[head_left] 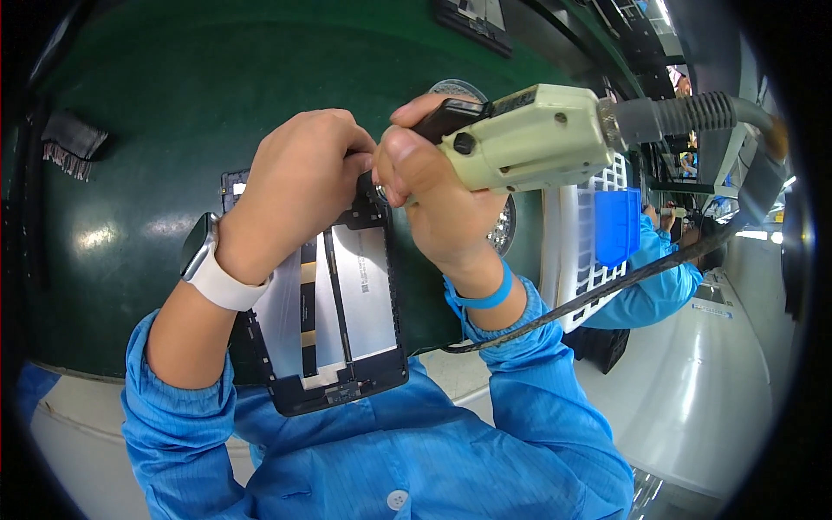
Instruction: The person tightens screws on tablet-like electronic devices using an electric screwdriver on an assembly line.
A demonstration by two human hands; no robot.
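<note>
An open tablet [368, 277], black-framed with silver panels and a dark ribbon cable inside, lies tilted on the green bench mat near my body. My right hand [438, 191] is wrapped round a pale green electric screwdriver [537, 139], its cable end pointing right. The tool's tip is at the tablet's upper right corner, mostly hidden by my fingers. My left hand [303, 173] reaches over the tablet's upper part, fingers pinched beside that tip; whatever they hold is hidden. Behind my right hand, a round metal dish [505, 227] of small shiny parts is partly covered.
The screwdriver's cable [598, 295] runs down across my right sleeve. On the right stand a white slotted tray [568, 260] and a blue bin [617, 227], with a co-worker's blue sleeve [654, 286] beyond. Another dark device [477, 24] lies at the far edge, a grey fringed cloth [74, 143] at left.
</note>
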